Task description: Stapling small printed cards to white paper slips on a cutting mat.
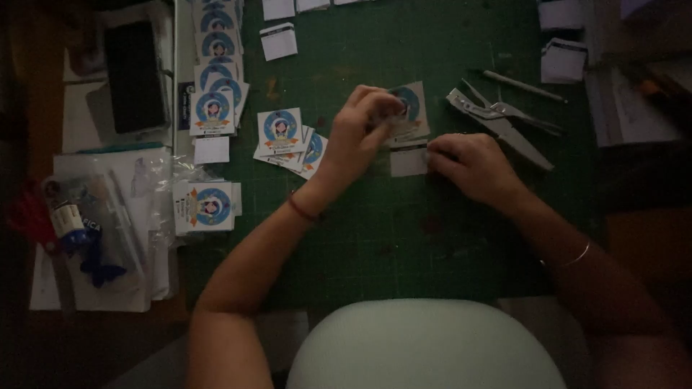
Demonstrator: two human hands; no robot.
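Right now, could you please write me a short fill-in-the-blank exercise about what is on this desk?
1. The hands work over a cutting mat whose colour is ____.
2. The left hand lifts a small printed ____ with a round blue picture.
3. The metal pliers-like punch lies on the ____ side of the right hand.
4. The left wrist wears a thin ____ band.

Missing words: green; card; far; red
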